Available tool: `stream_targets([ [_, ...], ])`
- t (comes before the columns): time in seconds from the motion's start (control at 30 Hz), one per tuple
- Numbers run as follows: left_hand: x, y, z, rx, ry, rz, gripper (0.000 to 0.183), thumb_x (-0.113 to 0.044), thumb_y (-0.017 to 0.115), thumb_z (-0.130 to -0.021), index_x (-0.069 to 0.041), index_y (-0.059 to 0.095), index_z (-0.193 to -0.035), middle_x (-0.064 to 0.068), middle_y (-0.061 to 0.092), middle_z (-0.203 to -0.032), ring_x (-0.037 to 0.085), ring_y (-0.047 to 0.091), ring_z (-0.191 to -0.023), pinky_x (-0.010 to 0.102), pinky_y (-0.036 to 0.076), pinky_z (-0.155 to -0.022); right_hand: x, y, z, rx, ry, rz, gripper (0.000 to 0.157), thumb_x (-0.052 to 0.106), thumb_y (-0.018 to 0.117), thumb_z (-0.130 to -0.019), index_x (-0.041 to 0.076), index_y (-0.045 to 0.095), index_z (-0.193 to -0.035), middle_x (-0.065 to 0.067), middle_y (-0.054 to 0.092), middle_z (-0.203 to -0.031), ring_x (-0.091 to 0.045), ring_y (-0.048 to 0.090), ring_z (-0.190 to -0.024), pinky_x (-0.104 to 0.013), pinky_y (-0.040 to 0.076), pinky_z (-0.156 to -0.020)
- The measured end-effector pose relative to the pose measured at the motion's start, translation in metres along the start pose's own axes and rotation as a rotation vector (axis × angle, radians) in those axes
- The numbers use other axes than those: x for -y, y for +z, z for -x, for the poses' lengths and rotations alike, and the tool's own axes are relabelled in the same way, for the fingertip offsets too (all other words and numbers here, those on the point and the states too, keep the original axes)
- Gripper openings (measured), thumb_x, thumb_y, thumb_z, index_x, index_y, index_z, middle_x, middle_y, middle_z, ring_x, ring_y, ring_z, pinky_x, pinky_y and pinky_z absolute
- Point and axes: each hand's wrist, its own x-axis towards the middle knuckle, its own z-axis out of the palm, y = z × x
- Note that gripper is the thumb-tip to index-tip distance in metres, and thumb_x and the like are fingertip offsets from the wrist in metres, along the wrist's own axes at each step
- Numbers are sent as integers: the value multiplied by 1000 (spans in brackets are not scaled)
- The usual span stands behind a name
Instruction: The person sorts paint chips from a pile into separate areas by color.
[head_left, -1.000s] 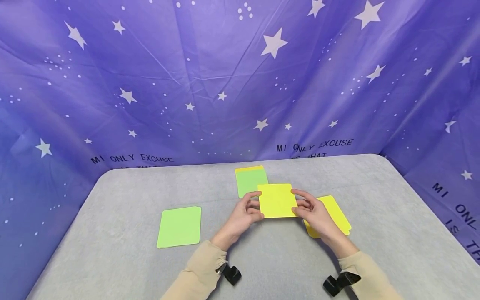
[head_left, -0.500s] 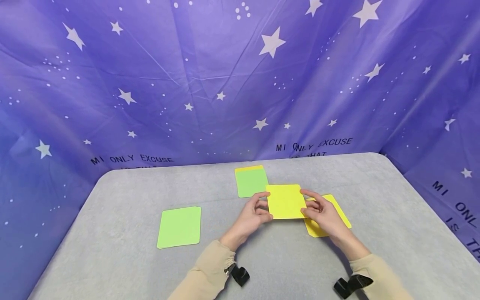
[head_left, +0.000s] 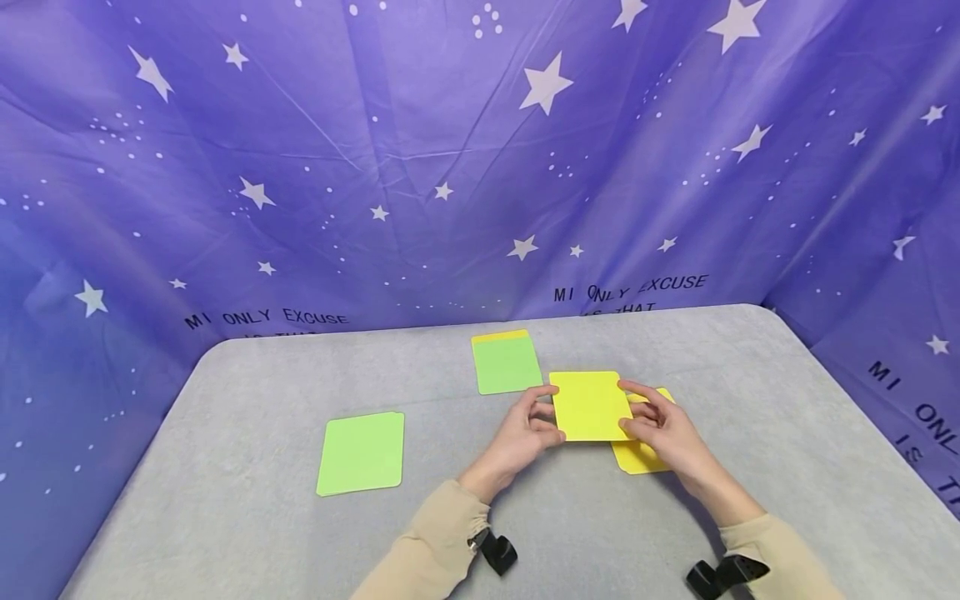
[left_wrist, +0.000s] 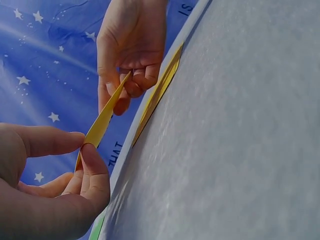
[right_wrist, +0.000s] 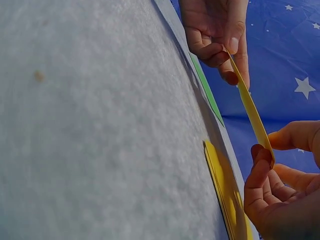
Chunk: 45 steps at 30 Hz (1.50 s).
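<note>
Both hands hold one yellow square card (head_left: 591, 406) by its opposite side edges, raised above the table. My left hand (head_left: 519, 437) pinches its left edge between thumb and fingers, and my right hand (head_left: 670, 429) pinches the right edge the same way. Beneath the right hand lies a stack of yellow cards (head_left: 637, 457), partly covered by the held card and the hand. In the right wrist view, the yellow stack (right_wrist: 225, 192) shows several layers and sits apart from the held card (right_wrist: 252, 112). The left wrist view shows the held card (left_wrist: 102, 122) nearly edge-on.
A green square stack (head_left: 362, 452) lies at the left of the grey table (head_left: 247, 533). Farther back, a green card (head_left: 507, 367) overlaps a yellow card (head_left: 499, 336), whose strip shows along the far edge. A purple star-printed curtain (head_left: 420, 150) hangs behind the table.
Both hands have moved to the right with the yellow card, bringing it over part of the yellow stack. The green stack and the back cards have stayed in place.
</note>
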Motion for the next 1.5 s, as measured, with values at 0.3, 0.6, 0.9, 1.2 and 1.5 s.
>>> stream_targets([
  [0.3,0,14,-2,6,-2,10,62,14,63,-77,-1,46,-135,8,59,-102,15,60,-80,24,48,-71,-2,-12,5,-10,16,45,60,3,63,-91,-3,36,-145,-18,57,-109,-5,57,-85,-20,48,-71],
  [0.6,5,27,-6,25,-13,-11,61,13,63,-79,-2,45,-135,5,59,-101,17,62,-80,22,48,-70,-7,-22,11,-23,9,68,60,4,62,-91,-4,36,-144,-15,59,-108,-3,58,-86,-20,48,-71],
  [0.9,7,41,-7,47,1,-13,61,14,64,-78,0,46,-135,4,59,-100,18,63,-80,22,49,-68,-9,-30,15,-39,16,135,59,8,62,-92,-3,36,-145,-18,54,-109,-5,54,-85,-21,47,-67],
  [1.2,10,51,-10,63,-20,2,59,12,65,-79,-3,48,-133,1,58,-97,18,65,-81,23,50,-70,-12,-40,18,-59,40,194,57,9,62,-93,-1,38,-144,-16,48,-110,-6,46,-83,-20,42,-63],
  [1.5,8,58,-13,63,-29,-38,60,11,68,-79,-5,48,-134,0,56,-97,12,62,-79,23,50,-70,-15,-46,18,-84,-13,267,55,7,63,-92,-4,41,-141,-23,50,-119,-6,48,-83,-20,45,-63],
])
